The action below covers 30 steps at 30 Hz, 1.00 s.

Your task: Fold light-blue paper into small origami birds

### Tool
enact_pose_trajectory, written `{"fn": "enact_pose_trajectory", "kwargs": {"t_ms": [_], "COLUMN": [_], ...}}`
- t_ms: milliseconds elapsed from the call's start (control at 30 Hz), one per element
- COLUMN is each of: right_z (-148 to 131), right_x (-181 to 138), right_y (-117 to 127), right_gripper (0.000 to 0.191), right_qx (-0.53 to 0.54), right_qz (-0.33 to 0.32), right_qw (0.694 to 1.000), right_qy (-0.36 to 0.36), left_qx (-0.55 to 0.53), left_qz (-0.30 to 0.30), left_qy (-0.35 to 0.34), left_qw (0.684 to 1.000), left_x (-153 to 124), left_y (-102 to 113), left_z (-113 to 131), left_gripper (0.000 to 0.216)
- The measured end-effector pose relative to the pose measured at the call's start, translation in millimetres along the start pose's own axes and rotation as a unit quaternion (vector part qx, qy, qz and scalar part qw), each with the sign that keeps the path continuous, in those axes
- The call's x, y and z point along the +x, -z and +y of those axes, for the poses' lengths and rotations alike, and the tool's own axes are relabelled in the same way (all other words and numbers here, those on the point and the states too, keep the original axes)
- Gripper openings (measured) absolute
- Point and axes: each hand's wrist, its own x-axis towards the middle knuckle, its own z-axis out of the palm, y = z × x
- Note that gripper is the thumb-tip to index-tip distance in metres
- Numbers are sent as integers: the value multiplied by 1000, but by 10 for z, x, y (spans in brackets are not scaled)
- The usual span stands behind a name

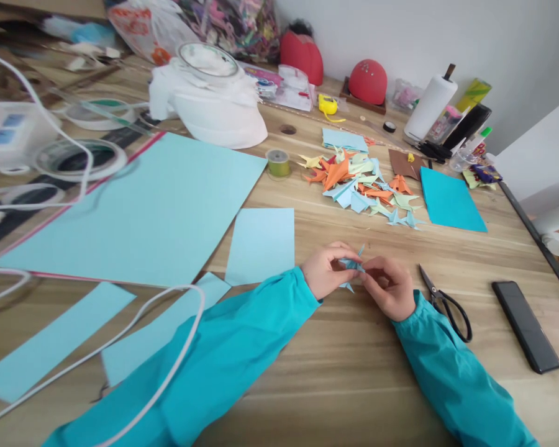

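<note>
Both of my hands meet over the wooden table near its middle. My left hand and my right hand pinch a small light-blue folded paper figure between their fingertips; its thin points stick out above and below the fingers. Both arms wear teal sleeves. Just left of my left hand lies a light-blue paper square. A pile of folded paper figures in orange, yellow, green and blue lies beyond my hands.
Black scissors and a dark phone lie right of my right hand. A large light-blue sheet, paper strips, a teal sheet, a thread spool, tape rolls, a paper towel roll and white cables crowd the table.
</note>
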Motion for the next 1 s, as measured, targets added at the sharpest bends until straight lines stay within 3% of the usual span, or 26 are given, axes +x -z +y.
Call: {"fn": "enact_pose_trajectory", "kwargs": {"t_ms": [233, 433, 600, 767, 1000], "right_z": [-46, -56, -15, 13, 16], "right_x": [22, 28, 8, 5, 47], "right_y": [24, 21, 11, -29, -18], "right_gripper": [1, 2, 7, 12, 17], "right_qx": [-65, -58, -45, 71, 214], "right_qz": [-1, -16, -4, 5, 2], "right_qw": [994, 993, 998, 996, 968], "right_qy": [89, 100, 36, -49, -129], "left_qx": [2, 30, 41, 45, 10], "left_qz": [-24, -35, -30, -55, -81], "left_qy": [15, 4, -5, 6, 44], "left_qw": [1000, 999, 999, 997, 996], "left_x": [8, 10, 3, 0, 16], "left_y": [6, 7, 20, 26, 45], "left_z": [-5, -2, -4, 36, 111], "left_gripper": [19, 15, 11, 11, 21]}}
